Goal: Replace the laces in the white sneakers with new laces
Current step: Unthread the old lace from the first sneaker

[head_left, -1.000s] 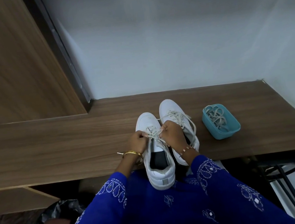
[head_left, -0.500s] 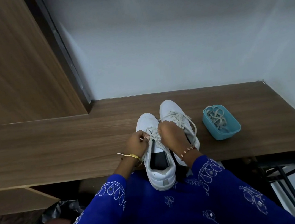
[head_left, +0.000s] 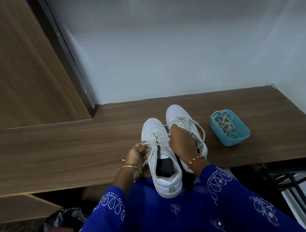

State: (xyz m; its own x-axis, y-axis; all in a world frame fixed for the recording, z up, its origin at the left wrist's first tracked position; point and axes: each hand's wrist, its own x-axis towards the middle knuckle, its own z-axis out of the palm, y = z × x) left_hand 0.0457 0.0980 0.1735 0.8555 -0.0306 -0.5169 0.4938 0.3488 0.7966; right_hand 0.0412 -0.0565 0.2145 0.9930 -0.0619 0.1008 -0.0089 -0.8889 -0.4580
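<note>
A long wooden shelf (head_left: 57,156) with a walnut-brown grain runs across the room, butting at its far edge against a pale grey-white wall (head_left: 178,45); to the left of the near sneaker, a tall wooden panel (head_left: 7,66) with a dark edge strip rises from the shelf's back. The near white sneaker (head_left: 160,153) lies toe toward the wall, its heel overhanging the shelf's front edge above the person's blue embroidered garment (head_left: 161,221). Just to its right, touching or nearly touching, stands the second white sneaker (head_left: 179,118), set slightly farther back and loosely laced. The left hand (head_left: 138,154), wearing a gold bangle, sits at the near sneaker's left side with fingers curled, pinching one end of the off-white lace (head_left: 157,142); the lace's tail trails down past the wrist. The right hand (head_left: 182,143), with a beaded bracelet at the wrist, hovers over the gap between the two shoes, fingers bent and gripping the other strand of the same lace near the eyelets. Further right of the sneakers, apart from them, a teal plastic tub (head_left: 234,138) rests on the shelf holding a tangle of pale laces (head_left: 225,124). Below the shelf's right end, a black metal rack (head_left: 301,184) shows.
</note>
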